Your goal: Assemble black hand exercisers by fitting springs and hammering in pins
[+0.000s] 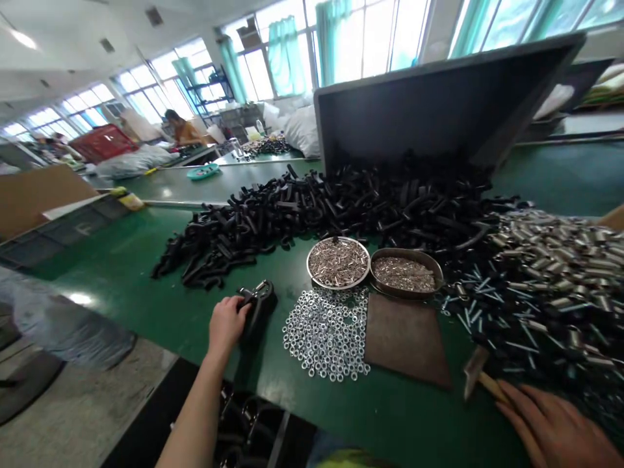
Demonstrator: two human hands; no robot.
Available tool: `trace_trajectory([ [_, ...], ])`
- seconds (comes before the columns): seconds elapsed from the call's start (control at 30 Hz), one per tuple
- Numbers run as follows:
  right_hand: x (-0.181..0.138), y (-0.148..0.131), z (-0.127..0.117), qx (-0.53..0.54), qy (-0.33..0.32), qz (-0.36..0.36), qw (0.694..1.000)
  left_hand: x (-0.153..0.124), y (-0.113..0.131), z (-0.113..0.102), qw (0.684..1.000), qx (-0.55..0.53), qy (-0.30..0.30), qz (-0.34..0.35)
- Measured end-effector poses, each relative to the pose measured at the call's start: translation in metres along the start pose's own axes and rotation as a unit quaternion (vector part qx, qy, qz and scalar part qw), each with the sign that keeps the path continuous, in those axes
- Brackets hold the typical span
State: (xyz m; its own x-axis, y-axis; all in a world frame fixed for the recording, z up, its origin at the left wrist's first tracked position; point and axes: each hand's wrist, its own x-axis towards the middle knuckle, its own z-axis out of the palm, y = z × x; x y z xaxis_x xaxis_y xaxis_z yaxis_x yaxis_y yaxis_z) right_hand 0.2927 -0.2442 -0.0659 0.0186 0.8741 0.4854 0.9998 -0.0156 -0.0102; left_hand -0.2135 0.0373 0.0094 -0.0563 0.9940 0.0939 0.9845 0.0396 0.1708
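My left hand [227,326] has its fingers closed on a black-handled piece with shiny metal fittings [262,300], at the table surface left of the nuts; its exact kind is unclear. At the lower right, my right hand [560,426] is around the wooden handle of a hammer [474,372], whose head lies by the right corner of a brown square pad [407,338]. Loose silver nuts [326,335] are spread between the two hands. Behind them stand a round dish of small metal pins [338,262] and an oval tin of similar small parts [404,273].
Black curved pieces [292,211] are heaped across the green table [121,260], spilling from a tipped grey bin [429,110]. Metal sleeves [565,253] and bolts [480,292] are piled at right. An open box [253,422] sits below the table edge. A person [184,130] works farther back.
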Motion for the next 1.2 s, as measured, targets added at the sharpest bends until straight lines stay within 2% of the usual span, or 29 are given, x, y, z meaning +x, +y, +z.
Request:
trace_trajectory([
  [0.07, 0.012, -0.006, -0.005, -0.03, 0.004, -0.056, 0.998, 0.003, -0.011, 0.001, 1.0, 0.007, -0.026, -0.009],
  [0.13, 0.022, -0.012, -0.01, -0.047, 0.013, -0.079, 0.996, 0.006, -0.009, 0.0, 0.999, 0.021, -0.021, -0.012],
  [0.2, 0.029, -0.014, -0.012, -0.051, 0.018, -0.074, 0.996, 0.01, 0.01, -0.004, 0.999, 0.029, 0.025, 0.001],
  [0.27, 0.033, -0.013, -0.013, -0.05, 0.014, -0.061, 0.997, 0.018, 0.047, -0.006, 0.996, -0.005, 0.075, 0.054],
  [0.37, 0.04, -0.012, -0.016, -0.031, 0.009, -0.038, 0.999, 0.033, 0.135, -0.004, 0.97, -0.128, 0.069, 0.193],
  [0.5, 0.057, -0.013, -0.022, 0.013, 0.004, 0.007, 1.0, 0.042, 0.28, 0.013, 0.905, -0.221, -0.002, 0.364],
  [0.63, 0.074, -0.015, -0.027, 0.046, -0.015, 0.037, 0.998, 0.028, 0.409, 0.037, 0.852, -0.245, -0.055, 0.459],
  [0.7, 0.08, -0.015, -0.028, 0.056, -0.028, 0.047, 0.997, 0.015, 0.456, 0.05, 0.836, -0.259, -0.081, 0.478],
  [0.77, 0.085, -0.014, -0.028, 0.065, -0.04, 0.056, 0.996, 0.006, 0.488, 0.061, 0.832, -0.277, -0.103, 0.47],
  [0.83, 0.09, -0.01, -0.028, 0.077, -0.052, 0.066, 0.993, 0.001, 0.508, 0.07, 0.838, -0.3, -0.121, 0.44],
  [0.93, 0.101, 0.001, -0.024, 0.088, -0.061, 0.084, 0.991, 0.005, 0.522, 0.074, 0.844, -0.342, -0.15, 0.385],
  [1.0, 0.114, 0.009, -0.018, 0.071, -0.068, 0.101, 0.99, 0.01, 0.521, 0.068, 0.835, -0.381, -0.174, 0.357],
  [1.07, 0.131, 0.017, -0.01, 0.027, -0.087, 0.132, 0.987, 0.013, 0.511, 0.057, 0.82, -0.419, -0.193, 0.339],
  [1.1, 0.14, 0.019, -0.005, 0.004, -0.099, 0.149, 0.984, 0.014, 0.501, 0.049, 0.806, -0.446, -0.207, 0.33],
  [1.13, 0.149, 0.021, -0.001, -0.015, -0.109, 0.164, 0.98, 0.014, 0.488, 0.041, 0.779, -0.491, -0.232, 0.314],
  [1.17, 0.158, 0.022, 0.004, -0.028, -0.116, 0.175, 0.977, 0.014, 0.47, 0.032, 0.738, -0.547, -0.267, 0.291],
  [1.2, 0.165, 0.022, 0.008, -0.033, -0.122, 0.18, 0.975, 0.013, 0.45, 0.023, 0.672, -0.621, -0.313, 0.254],
])
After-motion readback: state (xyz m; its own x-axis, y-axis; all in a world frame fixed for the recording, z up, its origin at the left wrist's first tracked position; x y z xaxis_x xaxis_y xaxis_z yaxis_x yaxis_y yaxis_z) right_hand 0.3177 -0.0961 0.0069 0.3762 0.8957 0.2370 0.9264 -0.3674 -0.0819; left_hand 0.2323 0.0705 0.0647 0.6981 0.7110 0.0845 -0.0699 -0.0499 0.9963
